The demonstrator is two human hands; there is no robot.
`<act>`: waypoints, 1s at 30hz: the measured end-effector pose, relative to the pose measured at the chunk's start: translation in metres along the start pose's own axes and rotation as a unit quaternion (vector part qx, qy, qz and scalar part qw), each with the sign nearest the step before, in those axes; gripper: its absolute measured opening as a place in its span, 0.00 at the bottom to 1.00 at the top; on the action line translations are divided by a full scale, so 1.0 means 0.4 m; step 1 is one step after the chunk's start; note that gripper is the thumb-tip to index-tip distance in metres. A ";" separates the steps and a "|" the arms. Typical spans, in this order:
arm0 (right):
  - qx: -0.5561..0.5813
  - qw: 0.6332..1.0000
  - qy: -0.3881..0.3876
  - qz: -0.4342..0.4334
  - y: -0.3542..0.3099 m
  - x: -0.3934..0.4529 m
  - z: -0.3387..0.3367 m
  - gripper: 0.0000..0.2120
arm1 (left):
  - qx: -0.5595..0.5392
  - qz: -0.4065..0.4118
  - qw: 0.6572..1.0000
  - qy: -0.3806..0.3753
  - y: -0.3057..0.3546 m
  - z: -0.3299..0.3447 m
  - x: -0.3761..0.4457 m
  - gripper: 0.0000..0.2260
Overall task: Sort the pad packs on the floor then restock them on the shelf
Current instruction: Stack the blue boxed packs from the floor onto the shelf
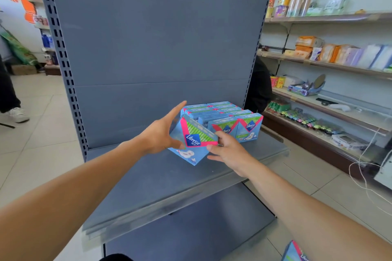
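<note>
Head view: a grey shelf [148, 176] fills the centre of the frame, with rows of blue pad packs [224, 116] standing at its back right. Just in front of them a tilted pack [192, 144] is held between both hands: left hand [158, 135] with straight fingers against its left side, right hand [228, 150] pinching its right edge. Another pack [294, 253] shows at the bottom right.

Tilted pack [192, 146] on shelf [148, 180], left of pack rows [222, 116].
</note>
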State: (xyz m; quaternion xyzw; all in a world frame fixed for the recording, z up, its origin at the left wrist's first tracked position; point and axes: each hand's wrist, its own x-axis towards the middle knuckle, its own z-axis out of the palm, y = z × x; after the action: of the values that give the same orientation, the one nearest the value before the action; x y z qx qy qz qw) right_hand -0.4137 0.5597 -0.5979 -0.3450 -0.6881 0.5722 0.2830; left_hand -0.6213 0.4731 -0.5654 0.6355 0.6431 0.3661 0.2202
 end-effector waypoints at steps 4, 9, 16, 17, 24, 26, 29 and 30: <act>0.025 0.999 0.003 -0.025 0.007 0.024 0.005 0.14 | 0.003 -0.011 1.000 0.015 -0.046 0.013 0.009 0.45; -0.239 0.948 0.181 -0.106 0.057 0.085 -0.048 0.23 | -0.033 -0.035 0.997 0.057 -0.130 0.022 0.006 0.40; -0.583 0.774 0.222 -0.106 0.067 0.176 -0.132 0.35 | -0.044 -0.067 0.992 0.098 -0.211 0.029 0.014 0.33; -0.609 0.758 0.212 -0.097 0.065 0.187 -0.133 0.35 | -0.027 -0.067 0.993 0.097 -0.210 0.028 0.016 0.33; -0.580 0.780 0.184 -0.147 0.084 0.209 -0.128 0.29 | 0.067 -0.085 0.990 0.085 -0.228 0.010 0.014 0.35; -0.554 0.796 0.163 -0.180 0.074 0.205 -0.137 0.26 | 0.049 -0.106 0.988 0.099 -0.236 0.012 0.016 0.30; -0.514 0.826 0.104 -0.206 0.060 0.212 -0.154 0.22 | 0.052 -0.125 0.986 0.103 -0.243 0.006 0.022 0.21; -0.491 0.843 0.080 -0.205 0.055 0.213 -0.159 0.21 | 0.054 -0.129 0.985 0.105 -0.242 0.002 0.022 0.19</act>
State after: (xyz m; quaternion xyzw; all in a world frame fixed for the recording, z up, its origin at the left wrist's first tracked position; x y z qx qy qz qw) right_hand -0.4118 0.6676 -0.6081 -0.3347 -0.9088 0.0591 0.2419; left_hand -0.6850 0.4892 -0.6370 0.5159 0.7582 0.3641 0.1624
